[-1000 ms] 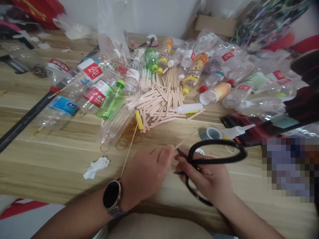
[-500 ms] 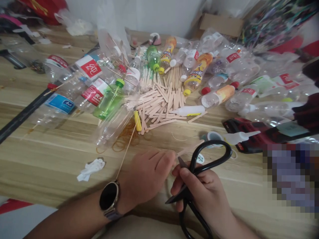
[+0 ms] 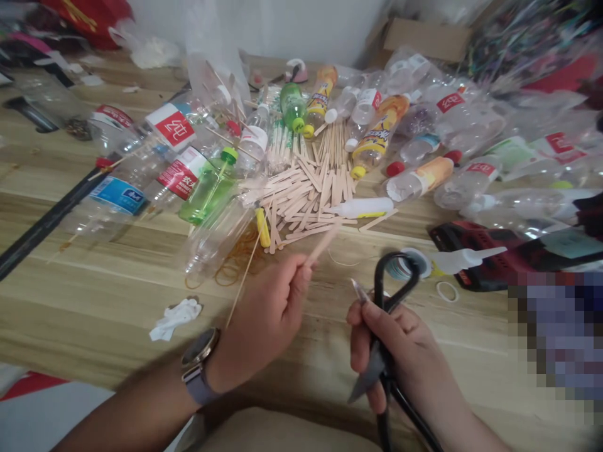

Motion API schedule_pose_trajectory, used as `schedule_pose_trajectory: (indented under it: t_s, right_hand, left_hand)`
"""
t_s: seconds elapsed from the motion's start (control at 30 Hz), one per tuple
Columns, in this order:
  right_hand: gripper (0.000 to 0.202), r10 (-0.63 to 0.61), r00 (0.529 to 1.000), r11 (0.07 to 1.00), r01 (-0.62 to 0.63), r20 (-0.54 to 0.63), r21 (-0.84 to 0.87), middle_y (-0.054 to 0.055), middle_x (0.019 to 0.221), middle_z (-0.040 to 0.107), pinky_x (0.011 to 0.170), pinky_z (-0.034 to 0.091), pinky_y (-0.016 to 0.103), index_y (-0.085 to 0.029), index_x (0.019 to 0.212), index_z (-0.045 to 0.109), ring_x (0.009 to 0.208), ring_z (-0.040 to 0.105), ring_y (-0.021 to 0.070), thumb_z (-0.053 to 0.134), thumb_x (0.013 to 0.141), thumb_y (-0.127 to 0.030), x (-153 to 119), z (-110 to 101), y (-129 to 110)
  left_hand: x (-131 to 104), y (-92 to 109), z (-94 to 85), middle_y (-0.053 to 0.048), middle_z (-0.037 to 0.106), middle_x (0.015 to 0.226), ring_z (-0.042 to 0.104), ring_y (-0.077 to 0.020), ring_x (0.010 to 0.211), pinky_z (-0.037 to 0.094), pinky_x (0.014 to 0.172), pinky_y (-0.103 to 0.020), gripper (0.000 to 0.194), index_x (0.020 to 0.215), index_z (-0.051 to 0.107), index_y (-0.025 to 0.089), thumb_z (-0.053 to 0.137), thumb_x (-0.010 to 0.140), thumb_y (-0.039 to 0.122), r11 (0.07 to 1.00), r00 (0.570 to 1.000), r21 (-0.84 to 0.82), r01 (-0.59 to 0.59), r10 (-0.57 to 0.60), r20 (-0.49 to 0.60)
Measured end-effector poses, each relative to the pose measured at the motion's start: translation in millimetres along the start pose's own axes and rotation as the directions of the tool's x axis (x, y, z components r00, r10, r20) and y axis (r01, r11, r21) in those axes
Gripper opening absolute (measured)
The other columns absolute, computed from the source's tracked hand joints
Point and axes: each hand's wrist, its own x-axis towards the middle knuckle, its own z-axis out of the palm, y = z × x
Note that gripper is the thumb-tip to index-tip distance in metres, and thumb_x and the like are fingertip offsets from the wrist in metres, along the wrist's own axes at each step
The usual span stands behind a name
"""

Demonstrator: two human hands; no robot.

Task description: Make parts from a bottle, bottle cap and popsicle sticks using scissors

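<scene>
My left hand (image 3: 268, 307), with a watch at its wrist, is closed on a flat wooden stick (image 3: 323, 243) that sticks out up and to the right. Black-handled scissors (image 3: 399, 282) are in my right hand (image 3: 400, 339), gripped near the pivot with the blades spread and one tip between thumb and finger. A gap separates the two hands. Beyond them lies a pile of wooden sticks (image 3: 301, 194), with a yellow tool (image 3: 262, 227) at its left edge. One thin stick (image 3: 245, 276) slants down behind my left wrist.
Plastic bottles lie left and right of the pile, among them a green bottle (image 3: 207, 191). A red and black power tool (image 3: 464, 251), a white glue bottle (image 3: 464, 258) and a tape roll (image 3: 407, 263) are at the right. Crumpled tissue (image 3: 175, 318) lies at the left.
My hands have moved apart. My left hand has turned, and its stick now points up, away from the scissors. My right hand has shifted right and slightly down with the scissors.
</scene>
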Motion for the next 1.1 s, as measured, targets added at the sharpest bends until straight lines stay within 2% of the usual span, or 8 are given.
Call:
schedule_pose_trajectory:
  t_s: [0.13,0.2,0.27,0.43,0.53,0.8,1.03,1.1]
  right_hand:
    - [0.049,-0.155,0.986,0.954,0.131,-0.067,-0.270,0.002,0.059,0.065,0.039,0.043,0.014,-0.014,0.077,0.066,0.039,0.058,0.0102,0.078,0.075,-0.062,0.6,-5.4,-1.1]
    - [0.047,-0.251,0.968,0.871,0.220,-0.014,-0.439,0.004,0.062,0.066,0.039,0.045,0.017,-0.015,0.074,0.068,0.040,0.059,0.0117,0.071,0.083,-0.062,4.1,-11.8,0.8]
    - [0.044,-0.390,0.916,0.715,0.364,0.091,-0.598,0.004,0.065,0.067,0.039,0.047,0.018,-0.017,0.071,0.069,0.042,0.060,0.0121,0.063,0.092,-0.055,9.5,-19.2,4.0]
    - [0.027,-0.621,0.676,0.190,0.621,0.397,-0.760,-0.002,0.058,0.062,0.040,0.043,0.017,-0.019,0.076,0.063,0.043,0.058,0.0097,0.053,0.099,-0.028,20.1,-27.8,8.8]
    - [0.029,-0.643,0.604,-0.008,0.610,0.471,-0.793,-0.001,0.057,0.060,0.044,0.044,0.021,-0.019,0.077,0.061,0.047,0.058,0.0115,0.049,0.101,-0.026,21.4,-26.9,7.1]
    - [0.028,-0.658,0.540,-0.146,0.593,0.525,-0.792,-0.002,0.062,0.063,0.049,0.044,0.020,-0.021,0.075,0.051,0.052,0.061,0.0109,0.048,0.102,-0.024,23.5,-26.3,6.7]
    - [0.033,-0.580,0.343,-0.624,0.395,0.739,-0.674,0.003,0.071,0.069,0.045,0.040,0.028,-0.012,0.101,0.061,0.048,0.059,0.0124,0.029,0.109,-0.020,25.2,-34.6,0.1]
    - [0.033,-0.578,0.345,-0.599,0.436,0.739,-0.672,0.005,0.073,0.070,0.046,0.042,0.028,-0.011,0.103,0.062,0.051,0.062,0.0139,0.031,0.108,-0.019,24.7,-35.2,0.0]
  left_hand:
    - [-6.4,5.4,1.1,0.002,0.068,0.076,0.063,-0.0146,0.071,0.045,0.061,-0.026,0.028,0.092,0.061,0.020,0.037,0.104,0.030,0.996,0.988,-0.080,0.028,-0.015,0.157]
    - [-8.1,6.0,1.6,0.002,0.066,0.075,0.062,-0.0143,0.070,0.044,0.060,-0.026,0.029,0.090,0.060,0.020,0.037,0.104,0.029,0.994,0.984,-0.104,0.041,-0.022,0.179]
    - [-8.4,5.7,1.9,0.002,0.066,0.076,0.062,-0.0142,0.071,0.043,0.060,-0.026,0.028,0.090,0.060,0.019,0.037,0.103,0.028,0.994,0.982,-0.105,0.042,-0.022,0.187]
    - [-8.4,4.2,3.9,0.001,0.063,0.071,0.059,-0.0152,0.066,0.042,0.060,-0.027,0.031,0.085,0.059,0.019,0.036,0.104,0.029,0.999,0.983,-0.016,-0.046,0.048,0.179]
    - [-8.7,4.3,5.4,0.000,0.064,0.071,0.059,-0.0160,0.066,0.042,0.061,-0.029,0.032,0.084,0.059,0.019,0.035,0.104,0.027,0.993,0.981,0.035,-0.112,0.105,0.163]
    - [-8.8,2.2,7.6,-0.001,0.070,0.076,0.063,-0.0183,0.070,0.044,0.066,-0.033,0.028,0.089,0.061,0.018,0.037,0.103,0.021,0.952,0.960,0.149,-0.268,0.251,0.124]
    - [-7.5,1.0,3.8,0.000,0.068,0.071,0.062,-0.0184,0.064,0.042,0.062,-0.035,0.022,0.094,0.059,0.016,0.038,0.102,0.014,0.845,0.902,0.318,-0.431,0.405,0.146]
    - [-7.7,4.3,2.4,0.000,0.067,0.070,0.062,-0.0183,0.063,0.042,0.061,-0.034,0.022,0.095,0.059,0.015,0.038,0.101,0.012,0.826,0.893,0.343,-0.447,0.430,0.130]
